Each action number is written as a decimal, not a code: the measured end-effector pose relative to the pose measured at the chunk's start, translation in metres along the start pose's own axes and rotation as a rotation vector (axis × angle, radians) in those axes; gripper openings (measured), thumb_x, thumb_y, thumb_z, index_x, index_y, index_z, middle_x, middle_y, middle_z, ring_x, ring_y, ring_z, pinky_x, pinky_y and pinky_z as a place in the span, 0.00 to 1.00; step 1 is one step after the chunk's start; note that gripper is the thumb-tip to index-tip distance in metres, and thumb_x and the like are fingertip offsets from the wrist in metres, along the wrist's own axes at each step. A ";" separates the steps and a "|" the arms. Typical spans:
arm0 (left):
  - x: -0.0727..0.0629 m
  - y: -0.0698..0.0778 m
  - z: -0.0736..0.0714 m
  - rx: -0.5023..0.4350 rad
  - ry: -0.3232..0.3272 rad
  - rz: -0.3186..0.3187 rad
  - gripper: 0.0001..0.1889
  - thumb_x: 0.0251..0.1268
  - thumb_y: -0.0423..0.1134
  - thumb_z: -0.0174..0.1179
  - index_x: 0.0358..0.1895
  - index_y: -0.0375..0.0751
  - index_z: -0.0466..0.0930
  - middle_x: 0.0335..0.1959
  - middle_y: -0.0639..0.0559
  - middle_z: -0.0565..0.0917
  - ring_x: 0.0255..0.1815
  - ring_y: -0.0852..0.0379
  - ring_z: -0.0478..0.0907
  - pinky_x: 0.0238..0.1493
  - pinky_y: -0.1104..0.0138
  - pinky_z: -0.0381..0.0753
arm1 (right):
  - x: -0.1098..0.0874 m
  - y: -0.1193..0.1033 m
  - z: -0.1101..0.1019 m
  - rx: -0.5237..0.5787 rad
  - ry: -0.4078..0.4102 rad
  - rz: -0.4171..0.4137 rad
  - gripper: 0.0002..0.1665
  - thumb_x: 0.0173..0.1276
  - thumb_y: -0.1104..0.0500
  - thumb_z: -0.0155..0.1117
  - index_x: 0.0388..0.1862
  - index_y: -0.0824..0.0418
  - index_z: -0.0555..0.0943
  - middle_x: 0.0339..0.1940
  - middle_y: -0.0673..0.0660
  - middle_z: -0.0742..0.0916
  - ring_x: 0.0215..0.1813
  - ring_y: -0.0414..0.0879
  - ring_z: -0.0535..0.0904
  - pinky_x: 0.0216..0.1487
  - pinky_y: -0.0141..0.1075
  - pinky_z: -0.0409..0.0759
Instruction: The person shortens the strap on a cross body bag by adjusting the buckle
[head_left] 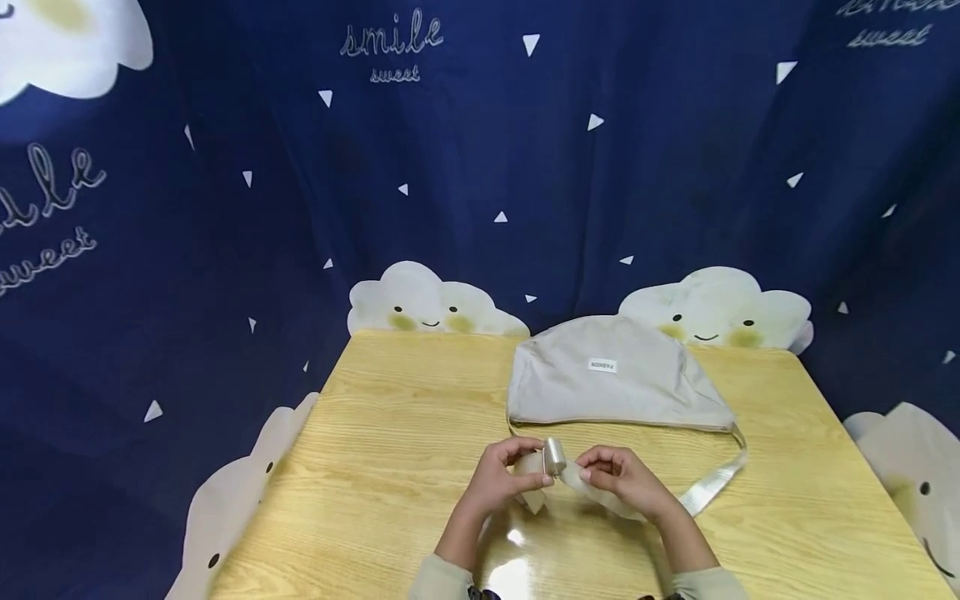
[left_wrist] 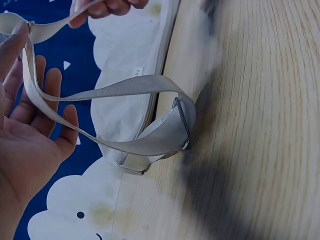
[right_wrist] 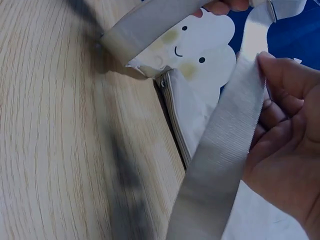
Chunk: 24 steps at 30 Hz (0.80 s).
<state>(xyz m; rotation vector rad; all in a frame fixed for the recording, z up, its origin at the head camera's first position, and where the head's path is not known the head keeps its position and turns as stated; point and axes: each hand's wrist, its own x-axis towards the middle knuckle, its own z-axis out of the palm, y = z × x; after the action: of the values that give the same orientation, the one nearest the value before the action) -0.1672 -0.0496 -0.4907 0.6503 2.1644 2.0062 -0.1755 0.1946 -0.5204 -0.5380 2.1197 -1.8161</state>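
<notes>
A light grey fabric bag (head_left: 600,392) with a small white label lies on the wooden table, beyond both hands. Its pale webbing strap (head_left: 708,490) runs from the bag's right end toward the hands. The left hand (head_left: 501,477) pinches the strap at a slider buckle (right_wrist: 271,10), where the webbing bulges up in a small loop. Just right of it, the right hand (head_left: 622,479) pinches a flat stretch of the strap (right_wrist: 220,135) between thumb and fingers. In the left wrist view, a second metal buckle (left_wrist: 182,122) hangs at the bend of a strap loop below the left hand.
The wooden table (head_left: 390,433) extends to both sides of the hands. Dark blue cloth (head_left: 465,150) with white clouds and triangles hangs behind and beside it. The bag's zipper edge (right_wrist: 175,115) faces the person.
</notes>
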 end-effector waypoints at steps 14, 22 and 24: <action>0.004 0.003 0.003 0.015 -0.020 -0.015 0.19 0.50 0.30 0.69 0.48 0.36 0.80 0.42 0.54 0.82 0.43 0.51 0.76 0.45 0.58 0.74 | 0.015 -0.008 0.009 0.048 0.035 -0.102 0.09 0.66 0.64 0.59 0.42 0.70 0.77 0.36 0.55 0.82 0.36 0.46 0.77 0.37 0.36 0.76; 0.004 0.003 0.001 0.025 0.009 -0.001 0.18 0.51 0.30 0.68 0.48 0.36 0.80 0.42 0.51 0.83 0.43 0.55 0.75 0.47 0.51 0.71 | 0.009 -0.014 0.006 0.008 -0.055 -0.108 0.19 0.70 0.65 0.53 0.57 0.72 0.71 0.45 0.66 0.79 0.43 0.47 0.76 0.41 0.38 0.76; 0.003 0.003 0.000 0.026 0.014 -0.004 0.18 0.51 0.30 0.68 0.48 0.36 0.80 0.41 0.50 0.83 0.42 0.55 0.76 0.46 0.51 0.71 | 0.008 -0.013 0.007 0.016 -0.027 -0.110 0.19 0.68 0.66 0.55 0.56 0.73 0.72 0.43 0.67 0.79 0.41 0.46 0.77 0.39 0.36 0.77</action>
<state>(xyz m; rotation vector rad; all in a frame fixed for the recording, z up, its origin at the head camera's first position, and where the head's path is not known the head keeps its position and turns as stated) -0.1693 -0.0480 -0.4867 0.6364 2.2014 1.9895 -0.1783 0.1834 -0.5088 -0.6839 2.0941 -1.8712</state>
